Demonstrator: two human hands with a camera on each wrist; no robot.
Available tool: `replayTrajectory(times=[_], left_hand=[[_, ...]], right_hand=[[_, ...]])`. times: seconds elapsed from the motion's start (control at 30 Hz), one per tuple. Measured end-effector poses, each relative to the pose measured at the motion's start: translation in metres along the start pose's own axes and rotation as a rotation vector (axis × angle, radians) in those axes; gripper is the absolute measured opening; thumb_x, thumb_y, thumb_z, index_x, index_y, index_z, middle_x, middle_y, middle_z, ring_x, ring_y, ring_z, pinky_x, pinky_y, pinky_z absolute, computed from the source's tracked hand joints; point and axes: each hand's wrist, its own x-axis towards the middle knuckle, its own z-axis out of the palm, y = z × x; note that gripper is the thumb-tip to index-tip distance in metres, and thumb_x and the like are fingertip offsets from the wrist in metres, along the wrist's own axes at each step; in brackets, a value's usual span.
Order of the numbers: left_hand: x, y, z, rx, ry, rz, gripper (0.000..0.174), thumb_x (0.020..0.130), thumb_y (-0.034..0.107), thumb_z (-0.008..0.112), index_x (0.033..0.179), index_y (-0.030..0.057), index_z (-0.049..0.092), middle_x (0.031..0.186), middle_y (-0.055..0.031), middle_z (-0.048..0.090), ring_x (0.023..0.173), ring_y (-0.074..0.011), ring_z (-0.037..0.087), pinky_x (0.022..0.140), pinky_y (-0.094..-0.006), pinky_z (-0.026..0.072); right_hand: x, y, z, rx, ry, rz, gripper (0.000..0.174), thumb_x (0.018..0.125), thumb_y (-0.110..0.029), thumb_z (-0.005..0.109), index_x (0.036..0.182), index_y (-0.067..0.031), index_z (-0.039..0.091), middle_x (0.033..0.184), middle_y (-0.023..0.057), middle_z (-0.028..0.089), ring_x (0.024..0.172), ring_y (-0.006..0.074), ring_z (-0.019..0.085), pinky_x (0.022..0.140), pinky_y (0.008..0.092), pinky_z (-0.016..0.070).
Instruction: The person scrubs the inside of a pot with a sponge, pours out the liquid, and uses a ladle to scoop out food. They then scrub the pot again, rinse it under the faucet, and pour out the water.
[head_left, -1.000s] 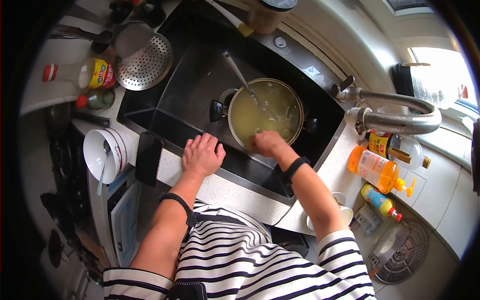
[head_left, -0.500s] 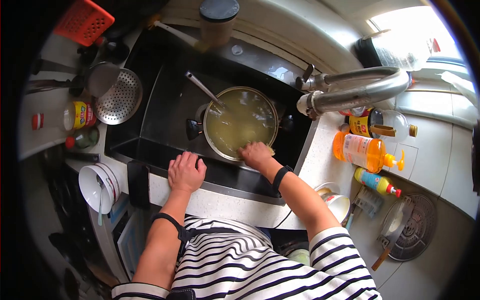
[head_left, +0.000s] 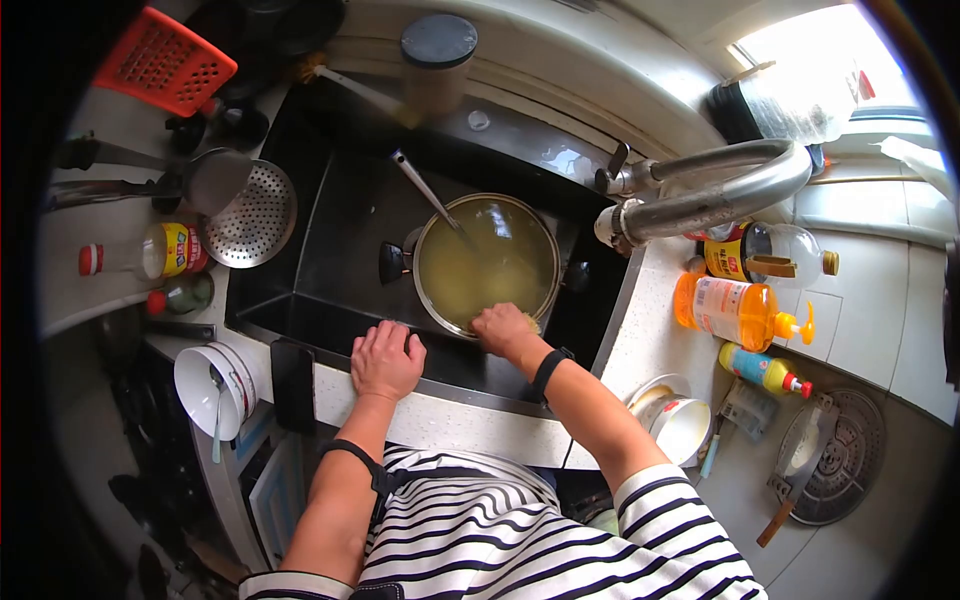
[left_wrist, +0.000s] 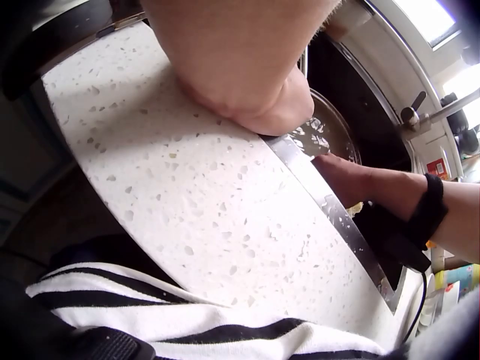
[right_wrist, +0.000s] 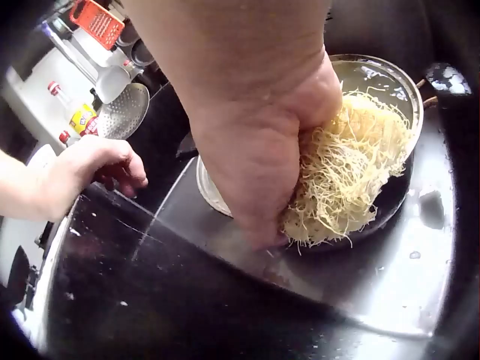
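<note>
A metal pot [head_left: 487, 265] of cloudy yellowish liquid stands in the black sink [head_left: 345, 200], a metal-handled utensil [head_left: 425, 190] leaning in it. At the pot's near rim my right hand [head_left: 503, 328] grips a fibrous, pale yellow scrubber [right_wrist: 349, 169], which shows clearly in the right wrist view; the fingertips are hidden. My left hand [head_left: 388, 362] rests on the sink's front edge, fingers loosely extended, holding nothing. In the left wrist view its heel [left_wrist: 281, 109] lies at the counter's edge.
A curved faucet [head_left: 720, 195] reaches in from the right. Soap bottles [head_left: 735, 310] and stacked bowls [head_left: 675, 425] stand right of the sink. Left are a perforated ladle [head_left: 255, 215], bottles [head_left: 150, 252], white bowls [head_left: 210, 390] and a dark phone-like slab [head_left: 293, 385].
The head view has shifted, bringing the red basket into sight. My right hand has moved from over the liquid to the near rim, where the scrubber shows. The left hand stays at the edge.
</note>
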Motion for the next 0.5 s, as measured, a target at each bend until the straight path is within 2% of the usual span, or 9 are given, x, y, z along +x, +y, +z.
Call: replayTrajectory(times=[0.27, 0.4, 0.5], left_hand=[[0.000, 0.001, -0.001, -0.003, 0.008, 0.002, 0.012, 0.080, 0.022, 0.060, 0.083, 0.0099, 0.062, 0.086, -0.0052, 0.060, 0.083, -0.0263, 0.060, 0.073, -0.0406, 0.0446], [0.000, 0.001, -0.001, 0.001, 0.014, -0.001, 0.012, 0.080, 0.022, 0.061, 0.083, 0.0102, 0.062, 0.086, -0.0051, 0.061, 0.083, -0.0262, 0.060, 0.073, -0.0406, 0.0445], [0.000, 0.001, -0.001, -0.001, -0.007, -0.015, 0.012, 0.080, 0.022, 0.061, 0.083, 0.0105, 0.062, 0.087, -0.0050, 0.061, 0.083, -0.0261, 0.060, 0.073, -0.0406, 0.0446]], right_hand=[[0.031, -0.040, -0.019, 0.285, -0.040, 0.152, 0.018, 0.079, -0.021, 0.061, 0.089, -0.0103, 0.071, 0.096, 0.0132, 0.070, 0.093, 0.0284, 0.068, 0.079, 0.0393, 0.0542], [0.038, -0.044, -0.026, 0.506, -0.086, 0.188, 0.032, 0.079, -0.029, 0.066, 0.104, -0.0082, 0.067, 0.105, 0.0166, 0.068, 0.099, 0.0314, 0.065, 0.084, 0.0401, 0.0525], [0.031, -0.029, -0.046, 0.723, -0.123, 0.104, 0.043, 0.080, -0.032, 0.067, 0.115, -0.0081, 0.063, 0.112, 0.0183, 0.066, 0.106, 0.0354, 0.061, 0.089, 0.0406, 0.0491]])
